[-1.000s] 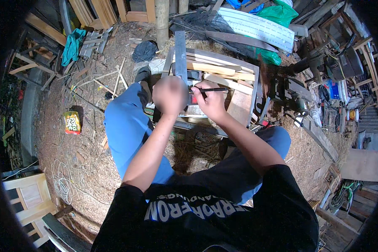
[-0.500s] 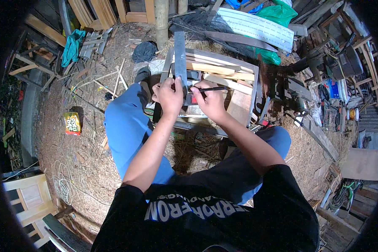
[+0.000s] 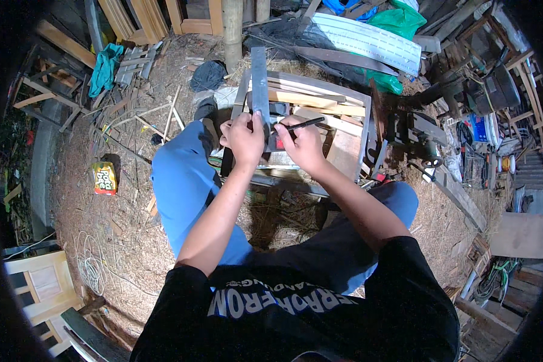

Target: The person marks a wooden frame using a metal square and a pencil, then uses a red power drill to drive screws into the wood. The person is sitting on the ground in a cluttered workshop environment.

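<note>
My left hand (image 3: 243, 138) grips the lower end of a long grey metal square (image 3: 260, 81) that lies over a stack of wooden slats (image 3: 311, 99). My right hand (image 3: 300, 142) holds a dark pencil (image 3: 304, 125) beside the square's right edge, its tip close to the blade. Both hands sit side by side above a wooden frame (image 3: 364, 123). My knees in blue trousers flank the work. The wood right under my hands is hidden.
Sawdust and straw cover the ground. A yellow packet (image 3: 104, 178) lies at the left, loose sticks (image 3: 163, 114) and a teal cloth (image 3: 105, 66) beyond it. A dark machine (image 3: 413, 133) stands at the right, a pale wooden panel (image 3: 39, 286) at lower left.
Both hands have stayed on the square and pencil, shifting only slightly along the wood.
</note>
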Available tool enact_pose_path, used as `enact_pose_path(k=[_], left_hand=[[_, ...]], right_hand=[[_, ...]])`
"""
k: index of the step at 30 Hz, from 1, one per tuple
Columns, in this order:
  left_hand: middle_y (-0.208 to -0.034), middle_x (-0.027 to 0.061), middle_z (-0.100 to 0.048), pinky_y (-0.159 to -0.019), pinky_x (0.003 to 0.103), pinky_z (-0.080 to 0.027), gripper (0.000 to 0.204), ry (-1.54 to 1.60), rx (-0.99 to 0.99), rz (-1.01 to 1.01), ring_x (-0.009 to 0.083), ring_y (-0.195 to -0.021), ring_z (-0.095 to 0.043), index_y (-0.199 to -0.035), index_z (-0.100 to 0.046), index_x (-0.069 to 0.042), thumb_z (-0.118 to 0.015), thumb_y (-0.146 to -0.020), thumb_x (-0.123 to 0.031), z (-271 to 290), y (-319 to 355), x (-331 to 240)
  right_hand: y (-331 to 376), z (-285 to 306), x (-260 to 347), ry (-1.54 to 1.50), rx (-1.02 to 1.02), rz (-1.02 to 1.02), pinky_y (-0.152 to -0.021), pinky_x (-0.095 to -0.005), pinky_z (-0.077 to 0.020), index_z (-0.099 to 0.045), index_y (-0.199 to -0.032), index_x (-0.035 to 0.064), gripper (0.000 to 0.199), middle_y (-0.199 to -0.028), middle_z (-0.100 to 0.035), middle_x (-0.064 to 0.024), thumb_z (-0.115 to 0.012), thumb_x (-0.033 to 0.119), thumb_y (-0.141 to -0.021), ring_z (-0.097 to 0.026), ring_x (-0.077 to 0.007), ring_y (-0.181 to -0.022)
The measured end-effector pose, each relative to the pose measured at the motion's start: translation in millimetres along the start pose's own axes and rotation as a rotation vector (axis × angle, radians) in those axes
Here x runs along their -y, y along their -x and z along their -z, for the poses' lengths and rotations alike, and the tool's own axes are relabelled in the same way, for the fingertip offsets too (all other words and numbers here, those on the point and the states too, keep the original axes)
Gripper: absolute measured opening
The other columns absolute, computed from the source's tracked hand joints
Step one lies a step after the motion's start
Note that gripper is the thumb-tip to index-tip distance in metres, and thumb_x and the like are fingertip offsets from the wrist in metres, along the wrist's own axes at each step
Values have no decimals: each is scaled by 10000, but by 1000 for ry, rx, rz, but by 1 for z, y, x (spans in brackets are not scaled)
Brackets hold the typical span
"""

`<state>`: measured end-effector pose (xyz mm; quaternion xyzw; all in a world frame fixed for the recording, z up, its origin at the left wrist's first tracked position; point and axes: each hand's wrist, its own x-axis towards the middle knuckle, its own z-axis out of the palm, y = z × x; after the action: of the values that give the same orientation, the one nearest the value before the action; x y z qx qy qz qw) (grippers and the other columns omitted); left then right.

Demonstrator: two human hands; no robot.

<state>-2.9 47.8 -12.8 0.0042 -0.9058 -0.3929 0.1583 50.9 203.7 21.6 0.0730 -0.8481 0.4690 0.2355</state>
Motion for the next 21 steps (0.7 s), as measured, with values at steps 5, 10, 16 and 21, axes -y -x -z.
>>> enact_pose_path(k=[5, 10, 16, 21], left_hand=[[-793, 79, -688, -942, 541, -365, 332, -9, -22, 23, 329, -1059, -533, -832, -728, -94, -734, -1026, -363, 2, 1, -6], [-775, 75, -676, -937, 541, -362, 339, 28, -17, -10, 315, -1046, -534, -818, -713, -99, -729, -1027, -365, -3, -3, 4], [-786, 73, -679, -954, 541, -357, 329, 21, -27, 1, 319, -1065, -536, -827, -710, -108, -721, -1026, -370, -3, -1, 0], [-869, 106, -719, -923, 566, -373, 297, -5, 6, 18, 366, -1126, -557, -907, -768, -102, -758, -991, -386, -1, -1, 3]], right_hand=[[-1, -1, -1, 58, 9, -14, -643, -484, -516, -737, -895, 63, 195, -731, -698, -147, -759, 228, -997, -687, -381, -698], [-3, -2, 6, 45, -42, 33, -705, -460, -555, -735, -946, 34, 168, -830, -732, -171, -719, 181, -1026, -726, -378, -778], [-1, 3, -1, -150, -37, 45, -763, -433, -581, -706, -1087, 34, 130, -950, -760, -175, -730, 143, -1021, -760, -368, -868], [-1, 20, -7, 99, 149, 290, -868, -463, -566, -694, -1164, 88, 342, -1025, -761, -140, -852, 260, -914, -739, -371, -962]])
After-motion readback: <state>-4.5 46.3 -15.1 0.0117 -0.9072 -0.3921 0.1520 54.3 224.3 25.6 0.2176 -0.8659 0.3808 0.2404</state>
